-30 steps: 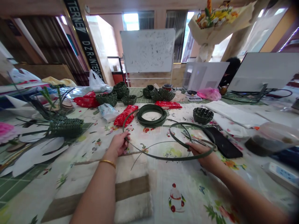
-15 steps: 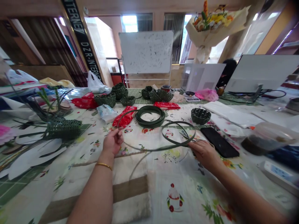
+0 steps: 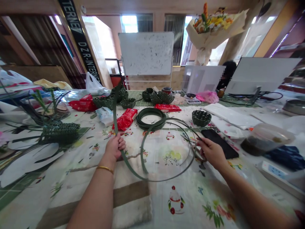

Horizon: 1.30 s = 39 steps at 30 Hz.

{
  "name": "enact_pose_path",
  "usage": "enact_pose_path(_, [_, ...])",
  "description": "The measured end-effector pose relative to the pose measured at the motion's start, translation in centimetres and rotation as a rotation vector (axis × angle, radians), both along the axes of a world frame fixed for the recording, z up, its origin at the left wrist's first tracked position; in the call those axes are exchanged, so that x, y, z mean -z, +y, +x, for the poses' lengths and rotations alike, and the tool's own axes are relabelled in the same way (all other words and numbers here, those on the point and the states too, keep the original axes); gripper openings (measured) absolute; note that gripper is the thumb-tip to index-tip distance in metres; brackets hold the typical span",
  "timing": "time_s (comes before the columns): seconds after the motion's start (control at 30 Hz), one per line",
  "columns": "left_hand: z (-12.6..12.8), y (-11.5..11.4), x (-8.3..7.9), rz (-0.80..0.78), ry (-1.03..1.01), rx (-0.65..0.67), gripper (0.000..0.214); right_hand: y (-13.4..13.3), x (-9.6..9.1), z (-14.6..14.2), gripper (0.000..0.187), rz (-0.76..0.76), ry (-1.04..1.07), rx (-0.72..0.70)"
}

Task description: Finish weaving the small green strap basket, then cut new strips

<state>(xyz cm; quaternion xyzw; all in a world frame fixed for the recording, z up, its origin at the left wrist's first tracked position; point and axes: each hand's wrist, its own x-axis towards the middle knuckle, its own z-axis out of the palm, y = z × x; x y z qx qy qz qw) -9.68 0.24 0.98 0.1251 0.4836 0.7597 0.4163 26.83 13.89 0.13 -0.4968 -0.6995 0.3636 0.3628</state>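
Observation:
A long flat dark green strip (image 3: pixel 131 168) runs in loose loops between my two hands above the tablecloth. My left hand (image 3: pixel 115 146), with a gold bangle at the wrist, is closed on the strip, and an end of it rises upward past the fingers. On the right, my right hand (image 3: pixel 209 152) pinches the strip's looped part between thumb and fingers. Something ring-shaped beside those fingers is partly hidden. Behind the loops lies a thick coil of green strip (image 3: pixel 150 119). A small woven green basket (image 3: pixel 201 118) stands beyond my right hand.
A black phone (image 3: pixel 220 143) lies near my right hand. Several woven baskets (image 3: pixel 128 102) and red packets (image 3: pixel 125 119) sit farther back. Left is a woven green piece (image 3: pixel 61 132); right are a plastic tub (image 3: pixel 267 136) and power strip (image 3: pixel 275 173). A striped cloth (image 3: pixel 132 205) lies in front.
The loops have opened wider and spread toward the middle. The strip's end at my left hand now stands up. My right hand has turned and moved slightly; the view has shifted a little.

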Motion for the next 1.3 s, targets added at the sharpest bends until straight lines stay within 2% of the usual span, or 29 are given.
enact_pose_path(0.07, [-0.4,-0.1,0.0,-0.025,-0.034,0.014,0.023,0.5,0.3,0.1,0.024,-0.108,0.031,-0.007])
enact_pose_path(0.17, [-0.4,-0.3,-0.2,-0.041,-0.049,0.029,0.023,0.7,0.6,0.0,0.021,-0.172,0.08,-0.026])
enact_pose_path(0.33, [0.1,-0.3,-0.4,-0.083,-0.032,0.068,0.021,0.1,0.8,-0.9,0.043,-0.232,0.226,-0.029])
enact_pose_path(0.43, [0.1,-0.2,-0.3,-0.119,0.002,0.068,0.016,0.1,1.0,-0.9,0.048,-0.222,0.331,-0.111])
enact_pose_path(0.5, [0.1,-0.2,0.0,-0.146,0.032,0.058,0.011,0.5,1.2,-0.6,0.048,-0.096,0.25,-0.151])
enact_pose_path(0.6, [0.0,-0.1,0.4,-0.193,0.086,0.016,0.005,0.9,1.2,0.0,0.046,0.283,-0.057,-0.121])
enact_pose_path(0.63, [-0.1,-0.1,0.5,-0.21,0.106,-0.01,0.004,0.9,1.1,0.2,0.041,0.404,-0.14,-0.152])
enact_pose_path(0.7, [-0.2,0.1,0.8,-0.242,0.156,-0.085,0.005,0.3,0.7,0.2,0.03,0.579,-0.274,-0.328])
enact_pose_path(0.8, [-0.2,0.3,0.7,-0.259,0.264,-0.236,0.011,-1.1,-0.2,-0.1,0.034,0.667,-0.493,-0.651])
enact_pose_path(0.87, [0.1,0.3,0.1,-0.225,0.351,-0.309,0.019,-1.9,-0.6,-0.5,0.03,0.686,-0.615,-0.716])
enact_pose_path(0.93, [1.1,-0.1,-1.0,-0.159,0.429,-0.302,0.025,-2.1,-0.6,-0.8,0.02,0.743,-0.662,-0.693])
enact_pose_path(1.0, [2.8,-0.9,-2.4,-0.083,0.483,-0.187,0.028,-1.9,-0.3,-1.0,0.018,0.855,-0.627,-0.645])
enact_pose_path(1.03, [3.8,-1.4,-3.1,-0.031,0.496,-0.014,0.03,-1.8,-0.2,-1.1,0.02,0.92,-0.584,-0.623])
enact_pose_path(1.1, [6.1,-2.3,-4.4,0.148,0.447,0.863,0.047,-1.8,-0.1,-1.4,0.024,1.037,-0.494,-0.568])
enact_pose_path(1.13, [7.2,-2.6,-4.8,0.123,0.436,1.288,0.052,-2.0,-0.1,-1.5,0.024,1.087,-0.465,-0.533])
enact_pose_path(1.17, [8.4,-2.8,-4.9,0.048,0.476,1.561,0.053,-2.4,-0.2,-1.6,0.024,1.129,-0.45,-0.492])
enact_pose_path(1.2, [9.6,-2.8,-4.9,-0.001,0.569,1.638,0.051,-2.8,-0.4,-1.7,0.023,1.163,-0.451,-0.45])
enact_pose_path(1.23, [10.6,-2.7,-4.6,-0.026,0.712,1.576,0.052,-3.3,-0.6,-1.8,0.022,1.195,-0.453,-0.408])
enact_pose_path(1.3, [12.5,-2.3,-3.6,-0.039,0.905,1.333,0.07,-4.2,-1.2,-1.9,0.021,1.254,-0.442,-0.335])
